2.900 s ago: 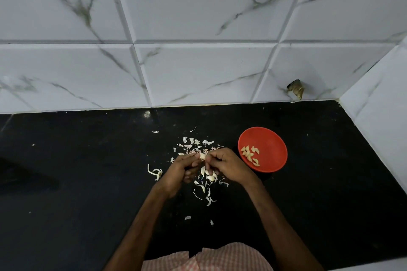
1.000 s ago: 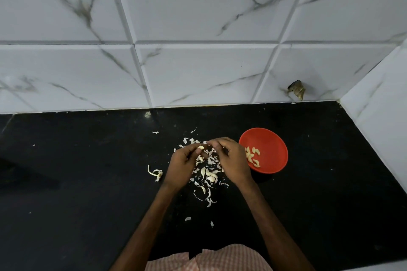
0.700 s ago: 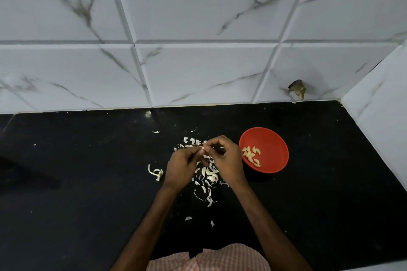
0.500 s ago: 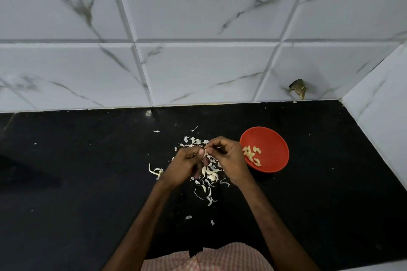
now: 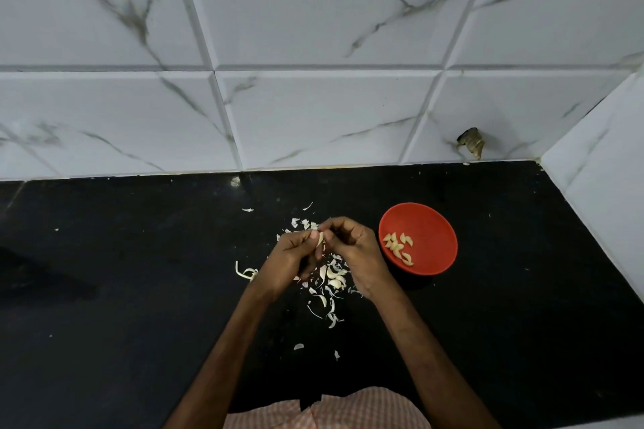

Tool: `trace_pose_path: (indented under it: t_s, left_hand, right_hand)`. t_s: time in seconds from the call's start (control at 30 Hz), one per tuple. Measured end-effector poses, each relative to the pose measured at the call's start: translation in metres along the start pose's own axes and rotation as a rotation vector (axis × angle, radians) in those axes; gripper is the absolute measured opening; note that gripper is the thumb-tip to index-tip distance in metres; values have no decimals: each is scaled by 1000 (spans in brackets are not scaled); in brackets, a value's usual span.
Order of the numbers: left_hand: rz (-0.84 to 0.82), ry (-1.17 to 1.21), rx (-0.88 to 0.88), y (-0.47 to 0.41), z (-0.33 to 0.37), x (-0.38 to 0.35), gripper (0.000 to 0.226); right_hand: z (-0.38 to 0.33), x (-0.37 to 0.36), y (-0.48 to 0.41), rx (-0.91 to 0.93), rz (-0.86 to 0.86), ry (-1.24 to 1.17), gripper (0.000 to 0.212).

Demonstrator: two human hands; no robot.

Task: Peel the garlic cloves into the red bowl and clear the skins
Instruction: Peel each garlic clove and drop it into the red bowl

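Observation:
My left hand (image 5: pixel 287 261) pinches a pale garlic clove (image 5: pixel 320 239) between thumb and fingers above the black counter. My right hand (image 5: pixel 355 251) meets it from the right, its fingertips pinching at the clove's top end. Below and around both hands lies a scatter of garlic skins and unpeeled cloves (image 5: pixel 332 280). The red bowl (image 5: pixel 432 230) stands just right of my right hand and holds several peeled cloves (image 5: pixel 397 247).
The black counter (image 5: pixel 122 306) ends at a white marble-tiled wall (image 5: pixel 313 97) behind and a side wall (image 5: pixel 610 185) on the right. A curled stem piece (image 5: pixel 245 273) lies left of my left hand. A brown scrap (image 5: pixel 472 146) sticks to the wall.
Both hands stay together over the skin pile, working the same clove; they shifted slightly up and back. The bowl and its cloves have not moved.

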State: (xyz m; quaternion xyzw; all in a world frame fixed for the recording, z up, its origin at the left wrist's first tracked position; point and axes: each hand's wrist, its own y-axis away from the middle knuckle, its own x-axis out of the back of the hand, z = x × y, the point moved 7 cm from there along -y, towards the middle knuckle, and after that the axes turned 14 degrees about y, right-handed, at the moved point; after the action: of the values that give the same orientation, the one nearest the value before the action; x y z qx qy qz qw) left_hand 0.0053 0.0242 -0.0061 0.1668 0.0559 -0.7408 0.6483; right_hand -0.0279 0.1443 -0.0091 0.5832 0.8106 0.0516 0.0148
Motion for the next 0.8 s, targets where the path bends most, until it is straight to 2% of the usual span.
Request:
trace_pose_path:
  t_s: [0.17, 0.3, 0.43, 0.5, 0.67, 0.8]
  left_hand:
    - [54, -41, -29, 1, 0, 3, 44]
    - [36, 111, -11, 1, -6, -1, 47]
    - [-31, 349, 76, 1, -14, -4, 43]
    - [-47, 391, 107, 0, -16, -2, 41]
    - [-84, 387, 147, 1, -18, -2, 39]
    - [-38, 118, 130, 1, -16, 5, 41]
  right_hand:
    - [-5, -2, 2, 32, 48, 55, 17]
    - [-11, -2, 2, 67, 50, 51, 21]
    - [-15, -4, 1, 98, 19, 41, 21]
    - [-18, -3, 0, 115, 11, 49, 21]
    - [-24, 1, 0, 181, -11, 197, 12]
    - [-25, 9, -2, 197, 4, 399, 12]
